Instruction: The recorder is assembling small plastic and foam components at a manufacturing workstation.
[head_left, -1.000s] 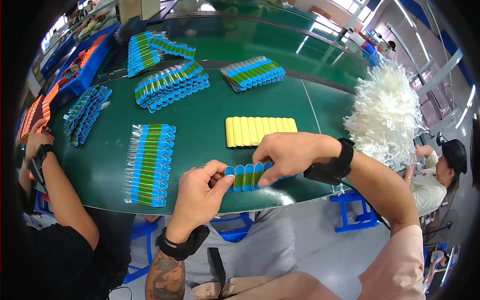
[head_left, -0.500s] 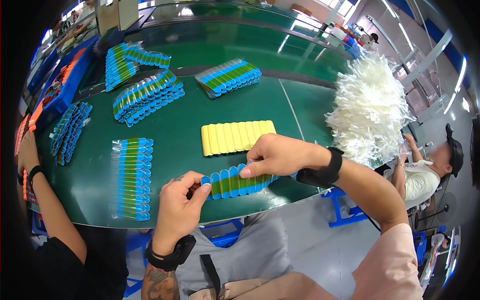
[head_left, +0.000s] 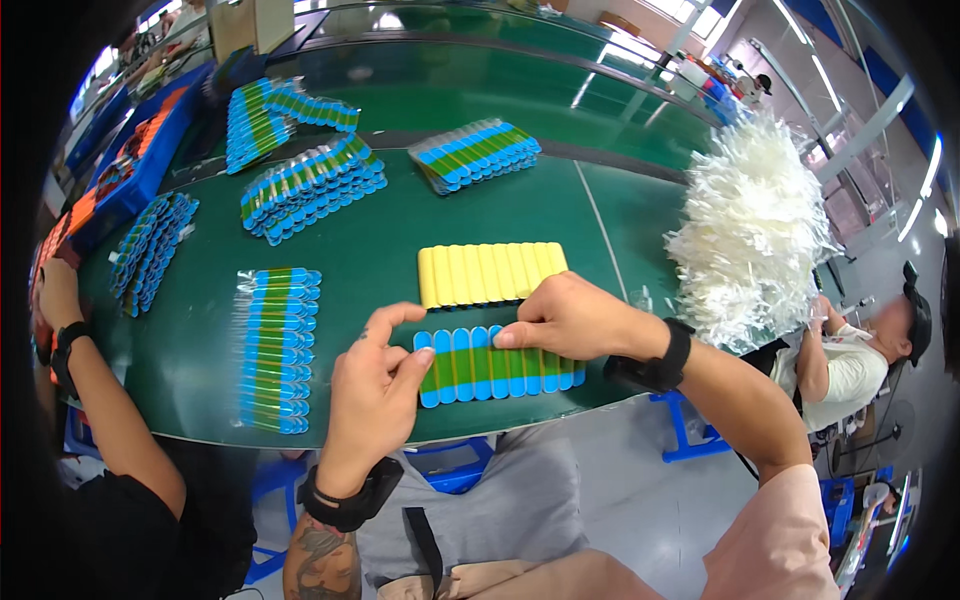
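Note:
In front of me a row of blue-and-green round-ended pieces [head_left: 480, 370] stands joined side by side near the table's front edge. My right hand [head_left: 570, 318] pinches its upper edge, with the thumb on its face and the fingers curled beyond it. At its left end is my left hand [head_left: 375, 385], open, its thumb tip touching the end piece and its index finger stretched away. Just beyond lies a similar yellow row [head_left: 492, 274], flat on the green table [head_left: 380, 270].
Left of my hands is a stack of blue-and-green rows [head_left: 280, 350]; more stacks [head_left: 315, 190] lie farther back. A white shredded heap [head_left: 750, 230] rises on the right. A blue bin [head_left: 140, 190] stands at far left, near a co-worker's arm [head_left: 105, 400]. Another person [head_left: 840, 360] sits right.
The blue-and-green row has turned so that more of its face shows. My left index finger has straightened away from the thumb. My right hand keeps its hold.

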